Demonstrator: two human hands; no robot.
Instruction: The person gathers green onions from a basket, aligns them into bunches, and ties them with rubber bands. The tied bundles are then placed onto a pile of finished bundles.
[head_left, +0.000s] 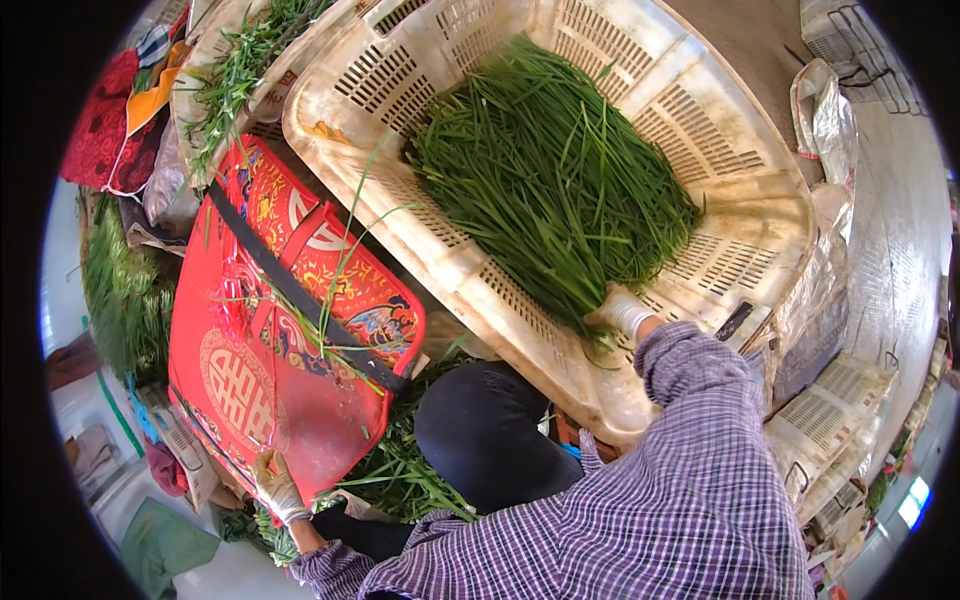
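Note:
My right hand (621, 310), in a whitish glove, is down inside a large cream plastic crate (735, 202) at the near end of a heap of long green chives (551, 180). Its fingers are partly hidden by the leaves, so their grip is unclear. My left hand (277, 484), gloved too, rests at the lower edge of a red panel (322, 442) with a double-happiness emblem and patterned trim. Nothing shows in its slightly spread fingers. A black strap (307, 292) crosses the red panel, with several loose green leaves lying over it.
Another crate (184, 131) with green trimmings stands at the upper left. Bundled greens (127, 292) lie at the far left. Loose leaves (412, 465) cover the ground by my dark-clad knee (484, 435). More slotted crates (832, 405) stand at the right beside crumpled plastic sheeting (821, 262).

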